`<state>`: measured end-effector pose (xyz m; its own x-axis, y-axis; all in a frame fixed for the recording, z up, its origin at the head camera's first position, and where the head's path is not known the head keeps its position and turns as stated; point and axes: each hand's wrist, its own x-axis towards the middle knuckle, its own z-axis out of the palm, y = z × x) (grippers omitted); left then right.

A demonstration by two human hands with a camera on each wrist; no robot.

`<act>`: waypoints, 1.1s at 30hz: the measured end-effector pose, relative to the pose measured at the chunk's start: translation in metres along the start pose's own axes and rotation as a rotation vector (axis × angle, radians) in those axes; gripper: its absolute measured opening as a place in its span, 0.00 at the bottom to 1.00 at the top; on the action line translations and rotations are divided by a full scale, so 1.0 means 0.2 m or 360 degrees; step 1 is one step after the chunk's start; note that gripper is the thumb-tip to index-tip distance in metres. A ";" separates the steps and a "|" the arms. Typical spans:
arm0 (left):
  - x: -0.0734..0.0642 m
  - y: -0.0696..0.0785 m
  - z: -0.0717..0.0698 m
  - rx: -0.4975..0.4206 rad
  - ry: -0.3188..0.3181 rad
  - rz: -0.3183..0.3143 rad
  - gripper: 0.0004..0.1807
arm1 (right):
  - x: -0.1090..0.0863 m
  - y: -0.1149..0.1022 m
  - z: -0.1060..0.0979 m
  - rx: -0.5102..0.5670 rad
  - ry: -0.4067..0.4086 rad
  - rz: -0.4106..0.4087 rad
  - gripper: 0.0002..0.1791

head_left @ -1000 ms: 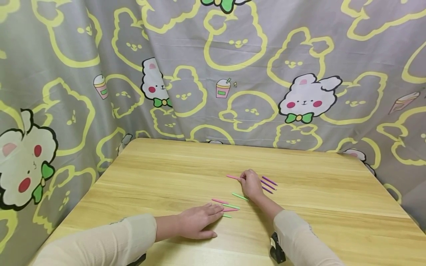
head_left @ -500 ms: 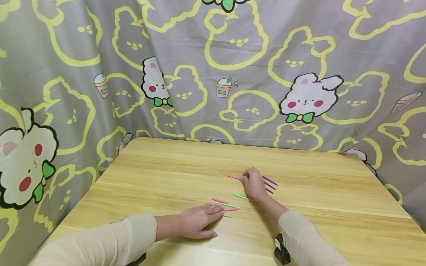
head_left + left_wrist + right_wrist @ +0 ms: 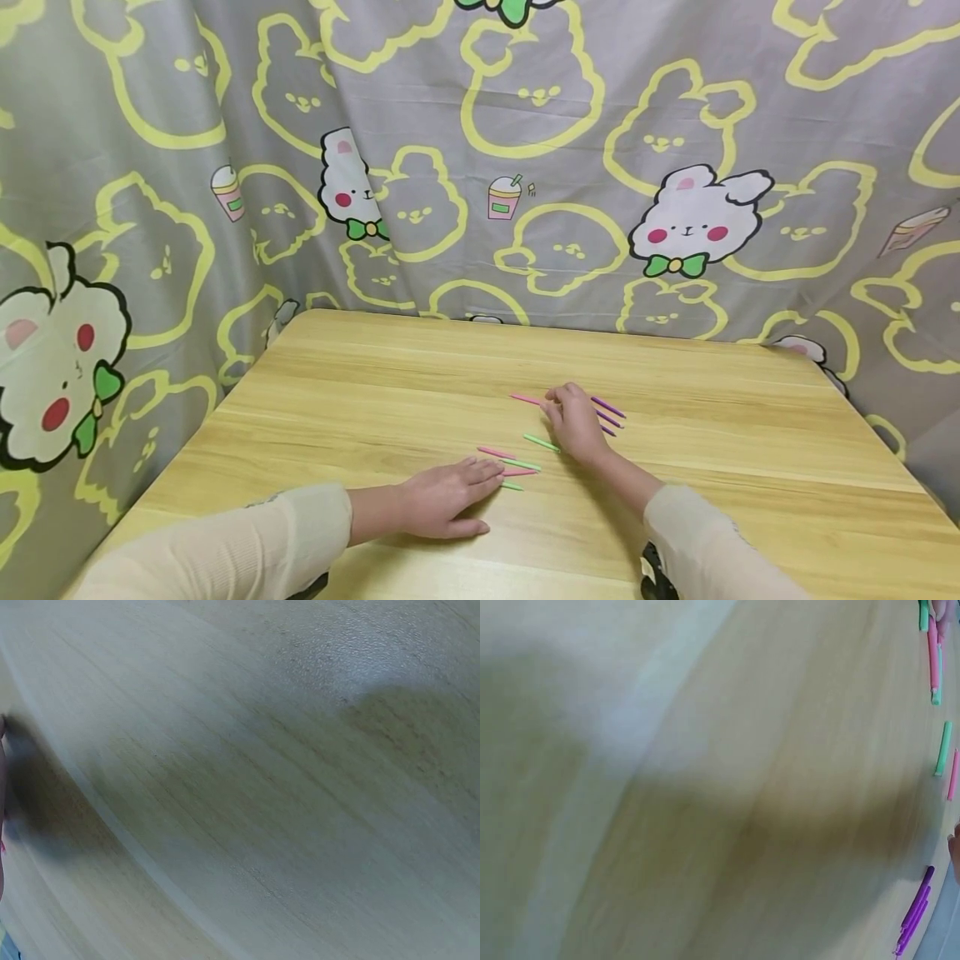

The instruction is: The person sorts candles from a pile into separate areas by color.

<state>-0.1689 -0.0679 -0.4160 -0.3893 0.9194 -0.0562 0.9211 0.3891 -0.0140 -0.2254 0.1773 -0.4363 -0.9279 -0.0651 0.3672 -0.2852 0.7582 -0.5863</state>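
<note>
Hands, two, bare, well apart from each other over a wooden table [image 3: 750, 475]. Left hand [image 3: 447, 500]: palm down, fingers straight and laid flat, gripping nothing. Right hand [image 3: 579, 425]: fingers loosely bent, apparently holding nothing; from the right wrist, the one finger in sight stands just clear of the nearest stick.

Sticks at the left fingertips, four, thin, close together: first pink stick [image 3: 495, 453], just beyond the fingers; first green stick [image 3: 522, 465], running off to their right; second pink stick [image 3: 521, 473] and second green stick [image 3: 513, 487], each with one end hidden under the fingers.

Stick between the hands, one: lone green stick [image 3: 542, 442], slanting, well clear of the pink one farther off.

Stick at the right hand, one: far pink stick [image 3: 525, 399], just beside the thumb side, pointing away leftward, its other end hidden from overhead.

Sticks on the other side of the right hand, three, side by side at one slant: purple sticks [image 3: 608, 407], the lower two partly covered by the hand.

Sleeves, two, cream: left sleeve [image 3: 262, 533] and right sleeve [image 3: 708, 542], with black gear [image 3: 657, 575] showing beneath the right one.

Curtain [image 3: 555, 183], grey, behind and beside the table: yellow animal outlines, white rabbits with green bows, pink drink cups.
</note>
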 end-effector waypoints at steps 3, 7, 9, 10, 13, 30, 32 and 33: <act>0.00 0.00 0.01 -0.0003 0.0034 0.0011 0.33 | -0.03 -0.01 -0.02 0.0005 -0.0042 -0.0030 0.11; 0.00 -0.02 0.02 -0.0033 0.0145 0.0041 0.32 | -0.06 -0.02 -0.04 -0.0024 -0.0067 -0.0117 0.16; 0.01 -0.03 0.02 -0.0061 0.0225 0.0048 0.32 | -0.08 -0.02 -0.05 -0.0050 -0.0075 -0.0156 0.18; 0.01 -0.03 0.02 -0.0074 0.0269 0.0043 0.31 | -0.09 -0.02 -0.05 -0.0062 -0.0082 -0.0167 0.20; 0.01 -0.05 0.02 -0.0102 0.0400 0.0021 0.30 | -0.13 -0.02 -0.06 -0.0070 -0.0130 -0.0193 0.22; 0.06 -0.17 -0.01 -0.0318 0.0638 -0.0357 0.26 | -0.29 -0.05 -0.13 -0.0288 -0.0395 -0.0577 0.30; 0.07 -0.18 0.00 -0.0377 0.0650 -0.0406 0.25 | -0.30 -0.05 -0.13 -0.0306 -0.0425 -0.0593 0.30; 0.07 -0.18 0.01 -0.0410 0.0663 -0.0429 0.24 | -0.31 -0.05 -0.13 -0.0312 -0.0439 -0.0596 0.30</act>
<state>-0.2073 -0.0691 -0.4175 -0.6295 0.7101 0.3155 0.7768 0.5669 0.2741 -0.1584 0.1911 -0.4341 -0.8069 -0.5050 0.3064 -0.5848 0.7559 -0.2942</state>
